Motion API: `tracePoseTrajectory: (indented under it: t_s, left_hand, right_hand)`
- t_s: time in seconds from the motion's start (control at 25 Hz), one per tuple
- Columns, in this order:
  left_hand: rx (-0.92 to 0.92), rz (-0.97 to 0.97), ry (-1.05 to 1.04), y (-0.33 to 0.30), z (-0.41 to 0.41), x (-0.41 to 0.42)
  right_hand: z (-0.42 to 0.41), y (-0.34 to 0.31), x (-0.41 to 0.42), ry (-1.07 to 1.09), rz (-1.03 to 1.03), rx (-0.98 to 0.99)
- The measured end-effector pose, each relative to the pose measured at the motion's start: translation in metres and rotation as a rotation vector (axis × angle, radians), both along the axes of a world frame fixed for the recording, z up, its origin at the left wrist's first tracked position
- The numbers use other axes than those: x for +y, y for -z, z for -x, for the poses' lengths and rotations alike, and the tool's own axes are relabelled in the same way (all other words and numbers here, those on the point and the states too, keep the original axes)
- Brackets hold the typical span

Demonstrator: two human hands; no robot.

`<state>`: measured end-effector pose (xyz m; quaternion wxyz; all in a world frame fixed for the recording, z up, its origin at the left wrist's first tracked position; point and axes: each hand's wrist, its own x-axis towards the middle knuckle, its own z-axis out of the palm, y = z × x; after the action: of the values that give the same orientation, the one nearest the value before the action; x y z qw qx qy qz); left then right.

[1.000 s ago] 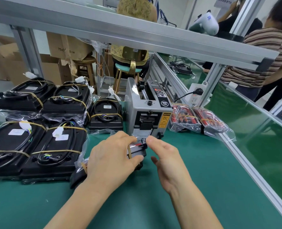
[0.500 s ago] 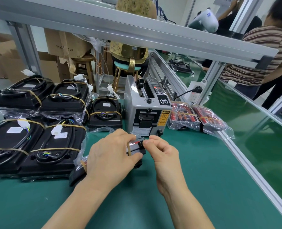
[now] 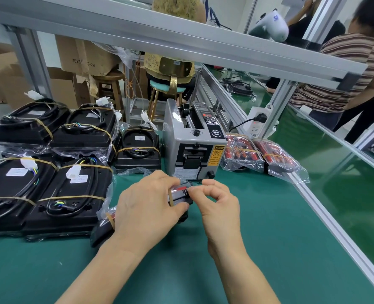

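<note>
Grips the part [image 3: 181,197] with left hand [image 3: 146,207], fingers curled round it, just in front of the dispenser [image 3: 194,148]. Pinches its end with right hand [image 3: 219,205], thumb and forefinger closed tight, other fingers curled.

L hand [image 3: 147,207] grips pack [image 3: 180,195]; R hand [image 3: 216,202] pinches.

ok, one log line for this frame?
left hand: grips black part | right hand: pinches its end | place: green mat, before tape dispenser

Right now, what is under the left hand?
A black bundle with a red stripe and a rubber band pokes out from under the left hand. Its middle is covered, so it cannot be seen.
</note>
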<state>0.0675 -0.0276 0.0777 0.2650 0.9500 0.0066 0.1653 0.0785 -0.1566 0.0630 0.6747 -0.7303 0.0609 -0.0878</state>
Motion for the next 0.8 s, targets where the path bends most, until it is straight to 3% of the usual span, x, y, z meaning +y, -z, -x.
tracePoseTrajectory:
  t_s: [0.56, 0.8]
  left_hand:
    - [-0.020, 0.021, 0.004, -0.0004, 0.0009, 0.0007]
    - [-0.005, 0.017, 0.009, -0.0010, 0.0022, 0.0002]
  right_hand:
    - [0.0007, 0.0008, 0.0060, 0.083, 0.136, -0.062]
    - [-0.0009, 0.0085, 0.0068, 0.101, -0.075, 0.015]
